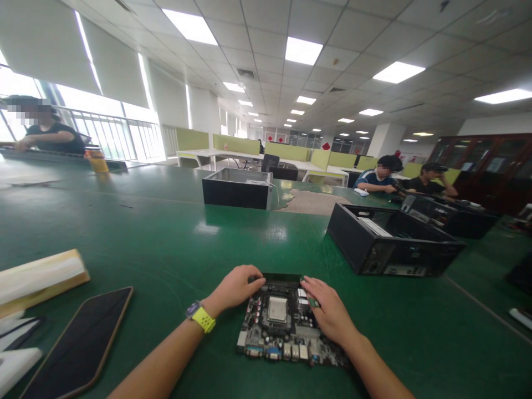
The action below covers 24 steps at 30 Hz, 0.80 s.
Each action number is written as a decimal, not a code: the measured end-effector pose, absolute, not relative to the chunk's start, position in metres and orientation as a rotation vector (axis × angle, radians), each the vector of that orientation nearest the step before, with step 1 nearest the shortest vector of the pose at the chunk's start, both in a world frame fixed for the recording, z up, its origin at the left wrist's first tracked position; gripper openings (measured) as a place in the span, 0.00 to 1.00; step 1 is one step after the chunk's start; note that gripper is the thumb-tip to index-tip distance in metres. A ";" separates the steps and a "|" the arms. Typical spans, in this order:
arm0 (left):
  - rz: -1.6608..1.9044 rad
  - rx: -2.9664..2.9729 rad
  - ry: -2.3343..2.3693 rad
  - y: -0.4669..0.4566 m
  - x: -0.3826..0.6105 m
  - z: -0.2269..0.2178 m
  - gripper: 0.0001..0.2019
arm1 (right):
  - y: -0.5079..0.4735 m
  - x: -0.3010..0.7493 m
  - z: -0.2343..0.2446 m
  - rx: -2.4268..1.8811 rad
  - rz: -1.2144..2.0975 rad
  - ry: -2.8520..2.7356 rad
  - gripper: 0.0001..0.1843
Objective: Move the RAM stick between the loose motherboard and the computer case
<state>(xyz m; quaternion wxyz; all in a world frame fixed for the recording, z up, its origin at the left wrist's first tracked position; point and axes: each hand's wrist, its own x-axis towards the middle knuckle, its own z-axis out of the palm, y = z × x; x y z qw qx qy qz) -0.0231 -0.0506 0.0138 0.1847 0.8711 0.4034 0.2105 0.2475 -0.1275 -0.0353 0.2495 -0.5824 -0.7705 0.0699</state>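
A computer motherboard lies flat on the green table, its row of ports towards me. A silver processor sits in its socket. Along the board's far edge stands a dark green memory module. My left hand, with a yellow-strapped watch at its wrist, pinches the module's left end between thumb and fingers. At the other end, the fingers of my right hand are closed on the module's corner, the thumb partly hidden; this hand covers the board's right side.
An open black computer case stands at the right, another case farther back. To my left lie a phone and a yellowish block. An orange-yellow container stands farther off. Other people sit at the far left and right.
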 end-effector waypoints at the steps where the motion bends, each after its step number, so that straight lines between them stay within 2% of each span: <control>1: 0.592 2.466 1.143 -0.050 -0.024 0.013 0.15 | -0.127 0.248 -0.036 -1.585 0.192 -2.099 0.25; 24: 0.623 2.524 1.176 -0.047 -0.028 0.008 0.15 | -0.129 0.246 -0.032 -1.587 0.202 -2.102 0.24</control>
